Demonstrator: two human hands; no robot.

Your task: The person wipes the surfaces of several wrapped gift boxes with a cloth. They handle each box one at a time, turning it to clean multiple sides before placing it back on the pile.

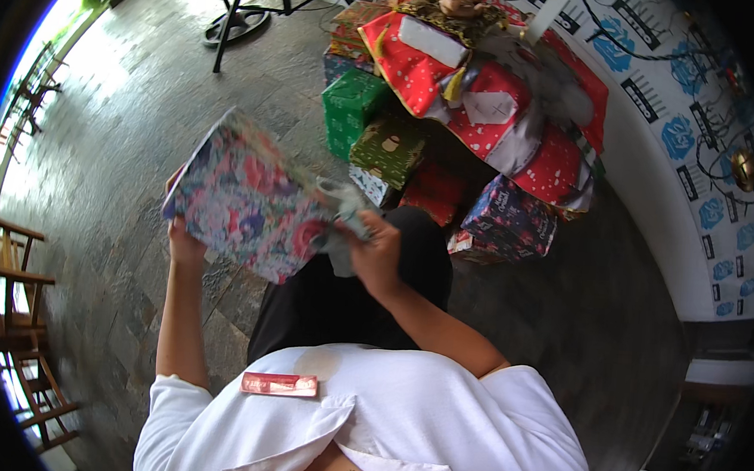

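My left hand (187, 242) supports a box in floral wrapping paper (243, 201) from its lower left side, the fingers partly hidden behind it. The box is held tilted in the air, left of my knee. In my right hand (377, 255) is a bunched grey-green cloth (342, 249), blurred, at the right end of the box; it overlaps that end in the view. Beyond my black-clad knee (422, 245) several wrapped gift boxes are piled, among them a green one (352, 111), an olive one (387, 147) and a dark blue one (511, 214).
A red dotted cloth (418, 86) drapes over the pile, with a figurine (462, 1) on top. Black stand legs (224, 32) rise from the slate-tiled floor (123, 155). Wooden chairs (15, 272) line the left. At right, a cable (660, 57) hangs before a printed backdrop (671, 91).
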